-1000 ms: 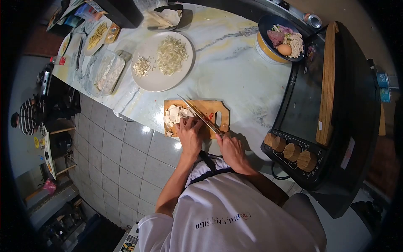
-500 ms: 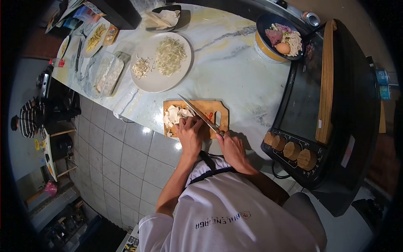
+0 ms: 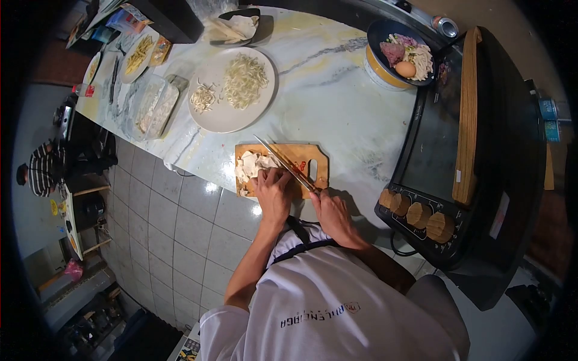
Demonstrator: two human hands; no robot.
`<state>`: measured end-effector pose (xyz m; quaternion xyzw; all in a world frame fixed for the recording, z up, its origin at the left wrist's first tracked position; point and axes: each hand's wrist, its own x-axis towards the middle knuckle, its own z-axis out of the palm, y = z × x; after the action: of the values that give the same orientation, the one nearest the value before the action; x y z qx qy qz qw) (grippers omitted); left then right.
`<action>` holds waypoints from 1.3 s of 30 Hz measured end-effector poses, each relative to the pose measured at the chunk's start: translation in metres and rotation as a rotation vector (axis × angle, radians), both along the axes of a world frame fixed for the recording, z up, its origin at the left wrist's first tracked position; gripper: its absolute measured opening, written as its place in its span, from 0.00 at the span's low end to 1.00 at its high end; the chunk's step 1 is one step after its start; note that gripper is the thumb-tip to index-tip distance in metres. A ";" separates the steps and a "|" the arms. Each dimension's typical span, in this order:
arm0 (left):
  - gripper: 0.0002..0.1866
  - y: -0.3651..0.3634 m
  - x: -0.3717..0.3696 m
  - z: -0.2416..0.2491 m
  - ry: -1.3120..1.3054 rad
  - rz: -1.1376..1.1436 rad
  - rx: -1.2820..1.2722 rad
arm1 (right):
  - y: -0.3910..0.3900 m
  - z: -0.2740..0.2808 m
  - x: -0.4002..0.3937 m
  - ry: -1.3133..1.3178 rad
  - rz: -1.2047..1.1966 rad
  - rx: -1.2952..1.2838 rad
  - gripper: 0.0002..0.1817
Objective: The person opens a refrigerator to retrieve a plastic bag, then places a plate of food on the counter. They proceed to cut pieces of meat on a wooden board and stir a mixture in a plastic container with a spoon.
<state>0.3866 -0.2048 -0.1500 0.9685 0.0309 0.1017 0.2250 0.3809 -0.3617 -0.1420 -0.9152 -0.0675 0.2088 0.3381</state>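
A small wooden cutting board (image 3: 315, 157) lies on the marble counter (image 3: 325, 102) in front of me. Pale sliced food (image 3: 250, 163) is piled on its left half. My left hand (image 3: 272, 191) presses down on the near pieces with curled fingers. My right hand (image 3: 330, 212) grips the handle of a long knife (image 3: 283, 161), whose blade runs diagonally up and left over the board, right beside my left fingers.
A white plate (image 3: 212, 116) with shredded strips sits beyond the board. A dark bowl (image 3: 376, 37) holding meat, an egg and shreds stands at the far right. A black griddle (image 3: 445, 144) with wooden knobs fills the right. Trays and plates crowd the far left end.
The knife blade has rocked slightly over the pale food; both hands stay in nearly the same place.
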 end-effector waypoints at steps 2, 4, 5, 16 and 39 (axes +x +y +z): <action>0.13 0.000 0.000 0.000 0.006 0.001 0.001 | 0.000 0.000 0.001 0.005 0.003 -0.006 0.24; 0.14 -0.001 0.000 0.001 0.012 0.001 0.001 | 0.000 0.000 0.001 0.011 0.006 -0.014 0.24; 0.14 -0.001 0.000 0.001 0.012 0.003 -0.004 | 0.000 0.000 0.001 0.020 0.007 -0.027 0.24; 0.14 0.002 0.000 -0.002 -0.018 -0.016 0.018 | 0.003 0.001 0.003 0.077 -0.007 -0.023 0.25; 0.13 0.001 0.000 -0.004 -0.018 -0.008 0.008 | 0.001 -0.002 0.001 0.057 0.006 0.000 0.24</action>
<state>0.3864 -0.2038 -0.1540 0.9686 0.0244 0.1095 0.2220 0.3822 -0.3606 -0.1442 -0.9086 -0.0604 0.2359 0.3395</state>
